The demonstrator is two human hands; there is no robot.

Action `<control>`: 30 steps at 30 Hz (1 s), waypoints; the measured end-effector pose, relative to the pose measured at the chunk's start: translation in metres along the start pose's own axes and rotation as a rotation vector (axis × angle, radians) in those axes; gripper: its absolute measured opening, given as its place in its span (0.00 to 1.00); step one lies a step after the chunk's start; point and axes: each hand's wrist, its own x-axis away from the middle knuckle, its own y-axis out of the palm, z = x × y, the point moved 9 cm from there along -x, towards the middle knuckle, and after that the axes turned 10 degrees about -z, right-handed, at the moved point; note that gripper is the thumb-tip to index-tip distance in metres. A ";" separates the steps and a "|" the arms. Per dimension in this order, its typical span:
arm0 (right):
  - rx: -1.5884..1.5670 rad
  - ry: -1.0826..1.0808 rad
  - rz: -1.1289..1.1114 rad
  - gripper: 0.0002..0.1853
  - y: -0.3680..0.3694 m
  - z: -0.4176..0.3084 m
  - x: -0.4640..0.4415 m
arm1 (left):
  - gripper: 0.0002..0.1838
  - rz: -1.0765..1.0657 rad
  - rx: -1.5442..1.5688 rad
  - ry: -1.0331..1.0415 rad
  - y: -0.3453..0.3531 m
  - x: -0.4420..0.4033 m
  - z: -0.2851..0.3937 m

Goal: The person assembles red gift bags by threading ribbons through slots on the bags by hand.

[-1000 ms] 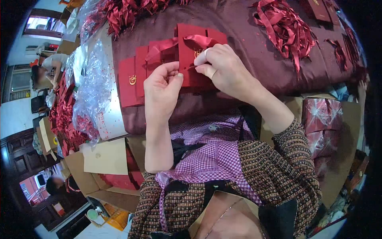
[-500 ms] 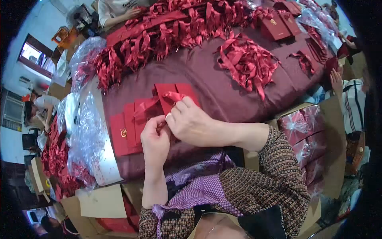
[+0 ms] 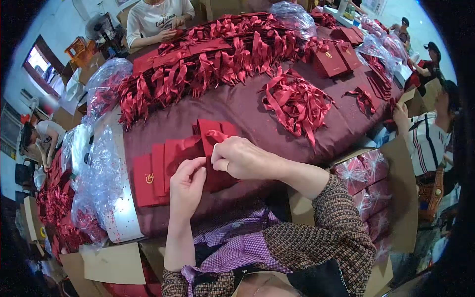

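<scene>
Several flat red gift bags [image 3: 144, 184], one showing a gold emblem, overlap in front of me on the cloth-covered table. At the right end of this row lies a bag [image 3: 225, 128] with a red satin ribbon [image 3: 215, 134] at its upper part. My right hand [image 3: 243, 157] is closed with the ribbon at its fingers. Close beside it, my left hand [image 3: 187, 187] has thumb and index finger pinched together over the bags; whatever they grip is hidden.
A loose heap of red ribbons [image 3: 297, 101] lies ahead. Ribboned bags [image 3: 208, 62] line the table's far side, near a person in a white shirt [image 3: 158, 22]. Clear plastic wrap [image 3: 101, 173] is at left. A carton [image 3: 403, 198] of wrapped red packs stands at right.
The view has shifted, bringing more of the people at the far side and right into sight. My hands have moved slightly apart, and the right one still grips the ribbon.
</scene>
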 end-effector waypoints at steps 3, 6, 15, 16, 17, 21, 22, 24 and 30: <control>-0.068 0.003 0.004 0.06 0.001 -0.004 0.003 | 0.10 -0.033 -0.141 0.123 0.000 0.001 0.008; -0.079 -0.077 0.094 0.06 0.000 -0.008 0.004 | 0.09 -0.113 -0.216 0.150 0.002 -0.001 0.008; 0.262 -0.420 0.115 0.22 -0.017 -0.041 0.003 | 0.05 -0.086 -0.262 0.107 -0.001 -0.002 0.015; 0.284 -0.466 0.105 0.20 -0.009 -0.039 0.002 | 0.05 -0.100 -0.275 0.128 0.000 -0.002 0.015; 0.310 -0.511 0.098 0.19 -0.001 -0.036 0.001 | 0.04 -0.116 -0.287 0.154 0.001 -0.002 0.017; 0.245 -0.568 0.183 0.07 -0.007 -0.034 0.003 | 0.03 -0.112 -0.201 0.084 -0.004 0.001 0.010; 0.188 -0.574 0.163 0.05 -0.004 -0.034 0.003 | 0.04 -0.030 -0.036 -0.052 -0.014 0.004 -0.006; 0.175 -0.581 0.139 0.05 -0.004 -0.034 0.008 | 0.05 0.100 0.248 -0.147 -0.034 0.009 -0.024; 0.130 -0.554 0.105 0.06 -0.016 -0.024 0.010 | 0.09 0.100 0.973 -0.116 -0.075 0.000 -0.058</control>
